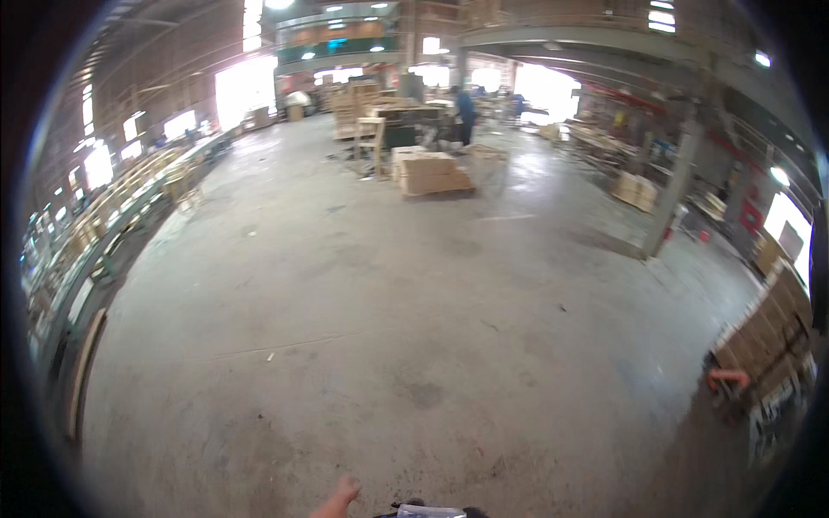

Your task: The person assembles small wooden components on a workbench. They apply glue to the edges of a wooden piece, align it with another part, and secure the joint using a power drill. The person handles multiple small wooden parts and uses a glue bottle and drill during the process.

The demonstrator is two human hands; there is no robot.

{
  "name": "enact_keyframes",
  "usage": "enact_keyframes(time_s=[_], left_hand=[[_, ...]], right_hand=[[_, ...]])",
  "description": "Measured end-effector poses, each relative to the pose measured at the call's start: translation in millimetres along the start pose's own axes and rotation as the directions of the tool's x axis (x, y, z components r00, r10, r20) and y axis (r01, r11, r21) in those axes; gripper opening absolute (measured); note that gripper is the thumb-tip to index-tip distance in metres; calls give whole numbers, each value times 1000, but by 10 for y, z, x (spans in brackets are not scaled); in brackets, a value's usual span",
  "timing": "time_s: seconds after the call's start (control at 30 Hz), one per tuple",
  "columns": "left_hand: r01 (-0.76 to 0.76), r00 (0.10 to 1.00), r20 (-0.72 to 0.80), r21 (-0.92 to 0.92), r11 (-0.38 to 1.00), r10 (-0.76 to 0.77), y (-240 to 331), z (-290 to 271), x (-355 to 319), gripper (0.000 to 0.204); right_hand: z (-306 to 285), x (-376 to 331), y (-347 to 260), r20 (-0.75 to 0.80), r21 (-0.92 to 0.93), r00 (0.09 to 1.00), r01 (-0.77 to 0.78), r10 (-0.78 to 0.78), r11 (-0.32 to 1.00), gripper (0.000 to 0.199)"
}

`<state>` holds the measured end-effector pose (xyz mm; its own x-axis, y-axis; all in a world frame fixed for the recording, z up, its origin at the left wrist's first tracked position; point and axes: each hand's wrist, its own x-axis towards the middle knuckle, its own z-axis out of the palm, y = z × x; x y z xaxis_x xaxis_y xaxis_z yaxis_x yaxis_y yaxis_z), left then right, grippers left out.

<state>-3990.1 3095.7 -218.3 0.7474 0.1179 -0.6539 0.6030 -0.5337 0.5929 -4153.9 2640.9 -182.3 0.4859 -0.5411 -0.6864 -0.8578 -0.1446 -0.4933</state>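
Note:
My left hand [347,488] shows at the lower edge, with a bit of bare forearm below it. It hangs over the concrete floor [414,345] and touches nothing that I can see. It is small and blurred, so its fingers cannot be made out. Just right of it, at the bottom rim, part of a dark and pale grey item [430,512] sits close to my body. My right hand is out of view.
Stacked brown boards [432,174] and a wooden stand [370,147] rise ahead, near a person in dark clothes [466,115]. A long conveyor line [112,237] runs along the left. At right are a pillar [675,190], a tall brown stack [767,324] and an orange pallet-jack-like part [728,378].

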Motion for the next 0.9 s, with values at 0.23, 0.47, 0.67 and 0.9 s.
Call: enact_keyframes(time_s=[0.23,0.47,0.67,0.9], left_hand=[[-307,944,144,45,951,298,3795,835,1749,38],[-69,994,106,291,954,40,4635,1523,2449,41],[204,948,111,508,837,-298,5203,1968,3255,47],[-174,978,196,549,817,76,8562,3073,5534,54]], right_hand=[[-468,1571,-681,193,-205,968,-120,160,971,30],[-1897,3979,-3080,0,64,992,-123,123,990,35],[-3605,6089,-5711,-383,356,899,357,-213,864,32],[-3734,7512,-5541,-94,-121,983,146,-157,982,24]])
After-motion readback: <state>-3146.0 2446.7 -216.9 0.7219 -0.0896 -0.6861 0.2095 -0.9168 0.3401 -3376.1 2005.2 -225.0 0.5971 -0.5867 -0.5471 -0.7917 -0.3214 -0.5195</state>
